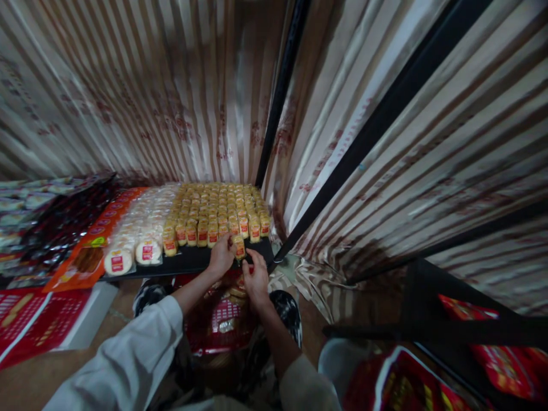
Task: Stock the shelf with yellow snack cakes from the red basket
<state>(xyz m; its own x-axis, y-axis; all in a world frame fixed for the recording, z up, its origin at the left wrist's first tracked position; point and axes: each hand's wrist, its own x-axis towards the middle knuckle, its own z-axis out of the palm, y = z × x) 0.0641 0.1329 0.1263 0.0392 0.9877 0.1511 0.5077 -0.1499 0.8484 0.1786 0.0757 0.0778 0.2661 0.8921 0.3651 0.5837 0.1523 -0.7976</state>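
1. Left hand [222, 255]: centre of frame, fingertips pinching a small yellow packet [239, 249] with a red label by its left side.
2. Right hand [257, 279]: just right of and below that packet, partly open, fingers bent, thumb apart from forefinger. Can't tell if it touches the packet.
3. Packet sits mid-frame, in front of the packed rows of matching yellow packets [214, 212], at the front edge of the black shelf [180, 264]. Can't tell if it's resting on the shelf.
4. Left of those rows: white round cakes [148, 251] in clear wrap, then an orange bag [96, 245].
5. Below the hands, lower centre: red bag [222, 328].
6. Behind, top of frame: striped curtain [171, 85].
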